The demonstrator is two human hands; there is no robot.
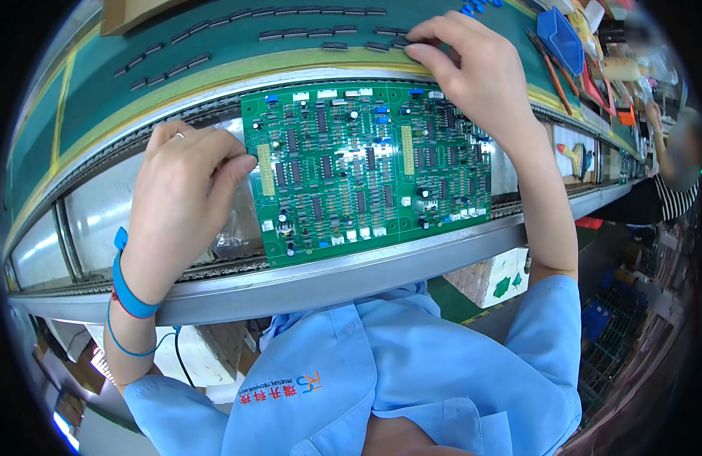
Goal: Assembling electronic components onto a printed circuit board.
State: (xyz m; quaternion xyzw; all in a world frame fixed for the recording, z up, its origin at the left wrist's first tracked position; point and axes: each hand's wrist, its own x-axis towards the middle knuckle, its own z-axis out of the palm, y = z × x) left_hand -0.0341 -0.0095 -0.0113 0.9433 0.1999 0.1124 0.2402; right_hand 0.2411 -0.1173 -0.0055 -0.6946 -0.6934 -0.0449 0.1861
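Note:
A green circuit board (343, 178), made of two joined panels crowded with small components, lies across the metal rails. My left hand (185, 190) is at its left edge, thumb and forefinger drawn together; whatever is between them is hidden. Beyond the board's far edge, my right hand (476, 76) reaches over to the green mat (237, 53). Its thumb and forefinger close around the end of a black chip (401, 43) there. More black chips (290, 34) lie in rows on the mat.
A blue bin (559, 42) and long-handled pliers (552, 72) lie at the far right, near small blue parts (480, 6). The metal rail (351, 285) runs between my body and the board. Another person in a striped sleeve (676, 199) is at the right.

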